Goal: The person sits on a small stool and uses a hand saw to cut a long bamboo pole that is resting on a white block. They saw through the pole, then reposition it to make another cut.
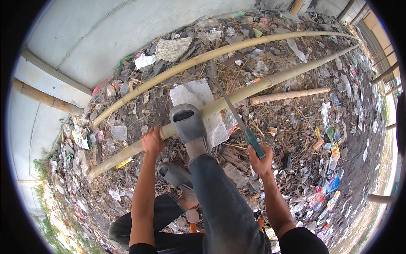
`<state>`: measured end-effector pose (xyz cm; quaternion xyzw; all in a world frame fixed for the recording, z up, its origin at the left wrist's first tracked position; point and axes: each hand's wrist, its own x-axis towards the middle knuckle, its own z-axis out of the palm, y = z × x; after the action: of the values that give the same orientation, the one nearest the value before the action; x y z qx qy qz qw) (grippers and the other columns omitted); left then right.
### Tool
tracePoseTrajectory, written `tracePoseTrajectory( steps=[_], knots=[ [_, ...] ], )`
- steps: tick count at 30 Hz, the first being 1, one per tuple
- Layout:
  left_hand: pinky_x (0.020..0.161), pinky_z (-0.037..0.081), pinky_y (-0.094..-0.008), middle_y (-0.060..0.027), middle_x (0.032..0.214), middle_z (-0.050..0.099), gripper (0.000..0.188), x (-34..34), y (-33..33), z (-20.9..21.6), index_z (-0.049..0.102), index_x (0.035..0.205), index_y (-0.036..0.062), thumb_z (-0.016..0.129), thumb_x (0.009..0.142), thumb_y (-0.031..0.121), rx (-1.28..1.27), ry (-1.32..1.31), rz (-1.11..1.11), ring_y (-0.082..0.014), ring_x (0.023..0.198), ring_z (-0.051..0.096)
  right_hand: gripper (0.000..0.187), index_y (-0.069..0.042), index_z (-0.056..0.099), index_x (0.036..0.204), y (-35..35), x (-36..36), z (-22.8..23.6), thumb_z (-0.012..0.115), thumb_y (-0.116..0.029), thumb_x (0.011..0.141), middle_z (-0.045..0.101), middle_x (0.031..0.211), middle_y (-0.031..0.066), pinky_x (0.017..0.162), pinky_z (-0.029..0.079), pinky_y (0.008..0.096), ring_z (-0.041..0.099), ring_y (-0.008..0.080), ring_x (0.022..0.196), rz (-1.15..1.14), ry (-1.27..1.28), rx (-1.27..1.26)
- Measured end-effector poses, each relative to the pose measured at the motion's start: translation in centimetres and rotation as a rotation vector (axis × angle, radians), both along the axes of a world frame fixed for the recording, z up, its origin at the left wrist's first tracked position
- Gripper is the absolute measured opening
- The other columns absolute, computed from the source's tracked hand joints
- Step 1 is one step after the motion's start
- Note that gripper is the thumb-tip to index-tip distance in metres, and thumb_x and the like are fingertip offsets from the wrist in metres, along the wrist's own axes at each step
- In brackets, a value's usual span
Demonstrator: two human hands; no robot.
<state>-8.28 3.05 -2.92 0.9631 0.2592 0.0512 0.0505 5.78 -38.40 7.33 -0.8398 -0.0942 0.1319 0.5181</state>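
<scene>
A long bamboo pole (251, 89) runs slantwise from lower left to upper right. My left hand (154, 140) grips it left of my foot, the fingers wrapped over it. A grey slip-on sandal (188, 123) on my foot presses down on the pole, which rests across a pale flat slab (216, 132). In my right hand (261, 160) is a hand saw (235, 112) with a green handle. Its blade lies across the pole, just right of the slab; whether the teeth are in a cut cannot be made out.
Beyond lies a second, curved bamboo pole (177, 67). A short bamboo piece (292, 95) rests on the littered ground to the right. A rough stone (172, 48) sits near the pale wall (105, 29). My other sandal (174, 174) is on the ground.
</scene>
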Motion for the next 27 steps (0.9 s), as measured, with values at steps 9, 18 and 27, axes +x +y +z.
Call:
tracePoseTrajectory(
  steps=[9,18,27],
  knots=[
    [0.086,0.059,-0.0506,-0.0187,0.096,0.076,0.032,2.2,1.8,2.4,0.071,0.102,0.0133,0.077,0.075,0.029,-0.171,0.261,0.074,-0.0404,0.093,0.074,0.037,0.001,0.062,0.071,-0.5,-0.5,2.8,0.07,-0.023,0.098,0.047,0.055,0.0003,0.049,0.035,0.0332,0.041,0.0067,0.055,0.043,-0.028,-0.044],
    [0.086,0.059,-0.0515,-0.0193,0.095,0.076,0.031,1.8,1.6,2.0,0.069,0.103,0.0126,0.074,0.076,0.028,-0.163,0.183,0.068,-0.0427,0.093,0.073,0.04,0.002,0.059,0.067,-1.1,-0.6,4.0,0.072,-0.021,0.097,0.045,0.053,0.0028,0.048,0.031,0.035,0.038,0.0084,0.054,0.074,-0.04,-0.057],
    [0.082,0.06,-0.0509,-0.0153,0.099,0.074,0.032,0.9,1.1,0.0,0.065,0.104,0.0123,0.077,0.076,0.024,-0.091,0.07,0.047,-0.0391,0.093,0.073,0.039,0.001,0.059,0.066,-2.3,-0.2,4.2,0.071,-0.018,0.098,0.048,0.054,-0.0018,0.047,0.03,0.033,0.04,0.005,0.055,0.043,0.025,-0.042]
  ],
)
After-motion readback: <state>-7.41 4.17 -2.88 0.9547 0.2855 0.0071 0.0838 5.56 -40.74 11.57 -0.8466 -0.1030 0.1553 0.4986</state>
